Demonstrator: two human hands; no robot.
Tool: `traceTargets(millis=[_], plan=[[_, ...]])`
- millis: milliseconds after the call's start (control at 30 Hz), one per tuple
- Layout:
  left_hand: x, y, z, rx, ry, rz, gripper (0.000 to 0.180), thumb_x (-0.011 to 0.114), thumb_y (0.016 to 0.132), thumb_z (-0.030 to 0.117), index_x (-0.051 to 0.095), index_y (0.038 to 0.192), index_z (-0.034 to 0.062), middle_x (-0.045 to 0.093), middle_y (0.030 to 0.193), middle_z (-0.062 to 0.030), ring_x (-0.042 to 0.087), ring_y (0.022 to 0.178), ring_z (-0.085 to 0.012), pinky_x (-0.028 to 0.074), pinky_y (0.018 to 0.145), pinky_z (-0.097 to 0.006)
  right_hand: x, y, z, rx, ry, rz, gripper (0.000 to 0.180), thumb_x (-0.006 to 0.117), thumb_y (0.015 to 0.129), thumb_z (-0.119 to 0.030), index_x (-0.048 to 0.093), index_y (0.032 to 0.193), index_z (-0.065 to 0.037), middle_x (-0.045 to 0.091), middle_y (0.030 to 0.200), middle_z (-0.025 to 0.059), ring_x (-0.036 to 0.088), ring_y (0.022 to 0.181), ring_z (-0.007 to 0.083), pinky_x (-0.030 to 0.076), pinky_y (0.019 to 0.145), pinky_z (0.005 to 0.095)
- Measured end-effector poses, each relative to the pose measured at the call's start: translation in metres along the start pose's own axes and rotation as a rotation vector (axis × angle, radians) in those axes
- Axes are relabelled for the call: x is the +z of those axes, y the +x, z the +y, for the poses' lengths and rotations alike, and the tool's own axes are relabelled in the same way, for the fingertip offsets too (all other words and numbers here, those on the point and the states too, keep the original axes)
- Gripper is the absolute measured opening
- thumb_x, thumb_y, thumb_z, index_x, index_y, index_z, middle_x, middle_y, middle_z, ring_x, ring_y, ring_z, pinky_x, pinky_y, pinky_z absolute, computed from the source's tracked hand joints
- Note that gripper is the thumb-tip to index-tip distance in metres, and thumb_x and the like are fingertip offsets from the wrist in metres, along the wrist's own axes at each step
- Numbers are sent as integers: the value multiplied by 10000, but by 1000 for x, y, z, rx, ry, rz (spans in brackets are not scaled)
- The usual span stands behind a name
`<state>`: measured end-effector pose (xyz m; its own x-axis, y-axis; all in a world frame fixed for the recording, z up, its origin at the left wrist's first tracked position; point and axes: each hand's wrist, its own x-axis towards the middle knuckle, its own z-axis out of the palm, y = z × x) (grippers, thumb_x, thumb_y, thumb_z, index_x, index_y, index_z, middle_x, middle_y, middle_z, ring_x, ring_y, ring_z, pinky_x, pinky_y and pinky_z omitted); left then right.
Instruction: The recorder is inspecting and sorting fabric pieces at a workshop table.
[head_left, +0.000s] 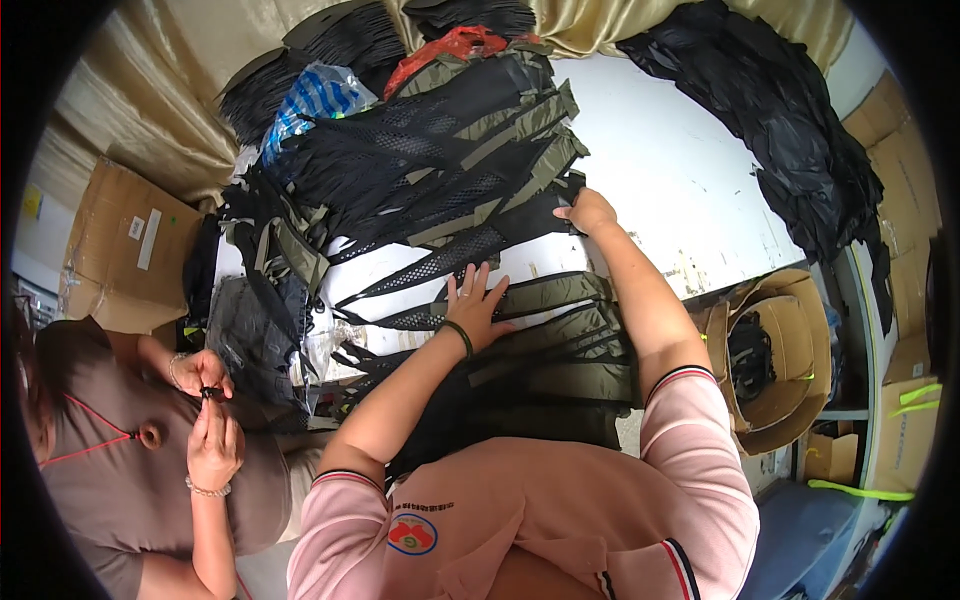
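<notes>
My left hand (475,306) lies with fingers spread over a dark mesh fabric piece, near the middle of the white table. My right hand (590,213) is farther off and to the right, its thumb and fingers closed on the wide end of a black mesh fabric piece (527,220). That piece tapers to the left across the table. Beyond it, many similar black and olive-green pieces (440,140) lie overlapped in a fanned pile. Nearer my body, more olive-green and black pieces (560,340) lie in a row, partly under my forearms.
On the left, a co-worker's hands (212,415) hold a small black item. Cardboard boxes stand at left (130,245) and right (790,345). Black sheeting (760,110) covers the far right of the white table (660,170). Blue-striped (315,100) and red plastic bags (445,52) lie behind the pile.
</notes>
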<state>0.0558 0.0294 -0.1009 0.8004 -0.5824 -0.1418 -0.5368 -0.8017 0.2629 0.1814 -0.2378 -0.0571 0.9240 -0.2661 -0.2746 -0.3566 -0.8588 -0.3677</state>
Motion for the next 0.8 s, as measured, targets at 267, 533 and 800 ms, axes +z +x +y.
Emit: traceTargets(millis=[267, 533, 800], plan=[[-14, 2, 2, 104, -324, 460, 702, 688, 795, 366, 391, 1367, 87, 275, 1454, -240, 200, 1372, -429, 149, 1103, -561, -14, -32, -11, -198, 224, 186, 385, 783, 726, -324, 514, 728, -48, 609, 709, 85, 616, 692, 257, 495, 670, 370], [-64, 49, 29, 160, -576, 578, 338, 598, 790, 80, 544, 1121, 35, 614, 1048, -159, 592, 992, -326, 455, 876, -398, -16, -120, -27, -233, 1245, -220, 294, 762, 794, -184, 491, 812, -72, 525, 689, -9, 517, 594, 77, 435, 520, 193], [-70, 34, 30, 114, -1097, 171, 185, 589, 927, 212, 605, 904, 29, 505, 706, 65, 422, 655, -31, 372, 581, -218, -23, -175, -28, -896, 172, 583, 360, 720, 739, -83, 553, 1057, -49, 591, 969, 129, 567, 907, 336, 475, 754, 370]])
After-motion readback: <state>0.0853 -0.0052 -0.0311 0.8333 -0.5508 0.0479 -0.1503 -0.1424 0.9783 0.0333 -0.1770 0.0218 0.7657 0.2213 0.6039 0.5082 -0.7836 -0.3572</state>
